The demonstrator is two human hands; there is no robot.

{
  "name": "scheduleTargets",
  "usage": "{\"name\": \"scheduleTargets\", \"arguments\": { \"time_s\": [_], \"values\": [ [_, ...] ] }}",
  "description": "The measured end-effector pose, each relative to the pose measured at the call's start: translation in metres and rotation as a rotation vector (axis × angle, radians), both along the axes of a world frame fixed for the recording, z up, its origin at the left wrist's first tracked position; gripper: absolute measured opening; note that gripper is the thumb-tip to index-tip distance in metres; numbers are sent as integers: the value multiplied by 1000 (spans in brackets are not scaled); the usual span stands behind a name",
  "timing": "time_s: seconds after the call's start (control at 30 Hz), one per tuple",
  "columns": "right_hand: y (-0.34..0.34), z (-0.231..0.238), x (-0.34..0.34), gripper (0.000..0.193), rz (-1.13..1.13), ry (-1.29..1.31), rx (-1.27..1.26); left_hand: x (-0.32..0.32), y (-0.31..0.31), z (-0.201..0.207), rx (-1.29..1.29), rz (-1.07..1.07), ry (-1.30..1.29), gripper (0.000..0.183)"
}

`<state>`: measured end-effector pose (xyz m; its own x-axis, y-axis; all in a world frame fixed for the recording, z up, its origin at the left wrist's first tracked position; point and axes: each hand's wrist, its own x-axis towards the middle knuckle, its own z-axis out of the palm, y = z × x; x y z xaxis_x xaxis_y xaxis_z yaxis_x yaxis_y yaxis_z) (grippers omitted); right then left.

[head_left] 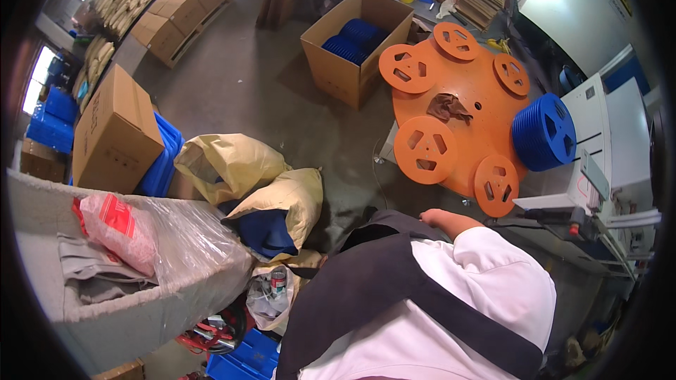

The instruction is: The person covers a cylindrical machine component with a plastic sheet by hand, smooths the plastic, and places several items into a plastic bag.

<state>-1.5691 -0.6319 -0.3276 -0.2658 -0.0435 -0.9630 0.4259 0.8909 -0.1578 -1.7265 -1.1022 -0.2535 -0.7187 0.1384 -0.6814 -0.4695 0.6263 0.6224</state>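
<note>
My right hand (430,216) is by the front of my dark apron (352,274), its fingers mostly hidden, so I cannot tell what it holds. My left hand does not show. Just beyond my right hand stands a round orange turntable (458,102). Flat orange discs with cut-out slots lie around its rim, the nearest being one orange disc (426,150) and another at the right (496,186). A stack of blue reels (546,132) sits on the turntable's right side. Crumpled brown paper (449,107) rests near its middle.
An open cardboard box (338,63) with blue reels stands beyond the turntable. To my left are yellowish sacks (232,162), a large carton (116,130) and a padded sofa-like piece (183,295) bearing a pink-and-red bag (120,229). White machinery (591,127) stands at the right.
</note>
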Motion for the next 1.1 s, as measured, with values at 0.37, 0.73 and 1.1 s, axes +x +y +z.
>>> {"name": "scheduleTargets", "arguments": {
  "time_s": [0.37, 0.73, 1.1],
  "values": [
    [22, 29, -166, 48, -747, 629, -130, -114, 98, 12, -88, -140, -45, 50],
    [62, -4, -189, 32, -1181, 300, 194, -384, 157, -34, -425, -525, -127, 46],
    [128, 38, -391, 32, -1315, 658, 229, -648, 390, -33, -76, -529, 54, 53]
  ]
}}
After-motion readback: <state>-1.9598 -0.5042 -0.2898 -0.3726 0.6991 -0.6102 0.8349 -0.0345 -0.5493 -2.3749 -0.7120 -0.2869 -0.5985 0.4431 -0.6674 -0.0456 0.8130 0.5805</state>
